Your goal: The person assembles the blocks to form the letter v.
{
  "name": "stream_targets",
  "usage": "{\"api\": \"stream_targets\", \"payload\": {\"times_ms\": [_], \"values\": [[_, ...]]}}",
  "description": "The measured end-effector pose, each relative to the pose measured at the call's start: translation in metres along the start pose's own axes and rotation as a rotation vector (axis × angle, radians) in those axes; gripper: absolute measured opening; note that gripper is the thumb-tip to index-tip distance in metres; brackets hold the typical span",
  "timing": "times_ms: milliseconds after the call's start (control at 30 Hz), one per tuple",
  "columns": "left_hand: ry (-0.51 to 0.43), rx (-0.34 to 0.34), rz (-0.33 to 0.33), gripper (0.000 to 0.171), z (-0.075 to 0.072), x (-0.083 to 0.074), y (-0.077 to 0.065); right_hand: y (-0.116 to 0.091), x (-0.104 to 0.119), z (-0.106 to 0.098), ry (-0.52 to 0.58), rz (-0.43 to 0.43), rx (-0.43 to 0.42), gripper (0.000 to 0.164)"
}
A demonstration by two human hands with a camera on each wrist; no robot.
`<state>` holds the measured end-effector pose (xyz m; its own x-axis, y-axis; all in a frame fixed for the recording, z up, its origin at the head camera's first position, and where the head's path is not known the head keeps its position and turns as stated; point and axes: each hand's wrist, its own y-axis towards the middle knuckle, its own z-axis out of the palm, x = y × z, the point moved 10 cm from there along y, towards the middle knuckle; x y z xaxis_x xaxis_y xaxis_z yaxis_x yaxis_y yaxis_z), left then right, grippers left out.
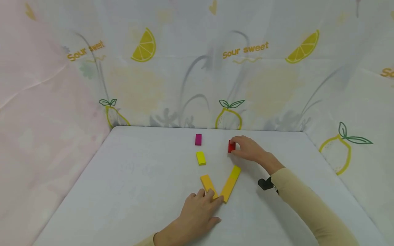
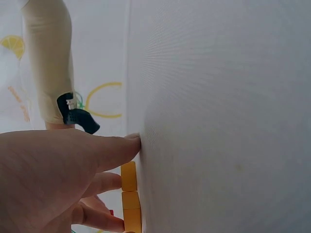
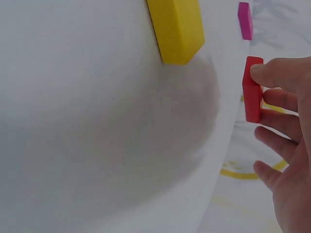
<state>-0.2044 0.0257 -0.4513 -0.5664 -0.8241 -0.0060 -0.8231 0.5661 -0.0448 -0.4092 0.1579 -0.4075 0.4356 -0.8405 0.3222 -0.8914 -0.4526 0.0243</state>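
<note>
My right hand pinches a red block toward the back right of the white table. In the right wrist view, the thumb lies on one face of the red block, with fingers on the opposite side. My left hand rests at the near end of two rows of blocks that form a V. Its outstretched fingers touch the orange blocks of the left row and the near end of the right row. A yellow block tops the orange blocks of that right row.
A loose yellow block lies beyond the left row, and a magenta block sits farther back. The white table meets a lemon-printed cloth at its back edge. A dark strap device hangs at the right wrist.
</note>
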Motion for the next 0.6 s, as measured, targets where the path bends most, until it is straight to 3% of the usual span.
{"api": "stream_targets", "payload": {"times_ms": [167,600], "values": [[0.019,-0.029,0.005,0.058,-0.003,-0.001,-0.001,-0.005,-0.004,0.000,-0.002,0.007,0.003,0.035],[0.017,-0.022,0.004,0.058,-0.005,0.000,0.000,-0.014,-0.009,-0.005,-0.016,0.015,0.001,0.035]]}}
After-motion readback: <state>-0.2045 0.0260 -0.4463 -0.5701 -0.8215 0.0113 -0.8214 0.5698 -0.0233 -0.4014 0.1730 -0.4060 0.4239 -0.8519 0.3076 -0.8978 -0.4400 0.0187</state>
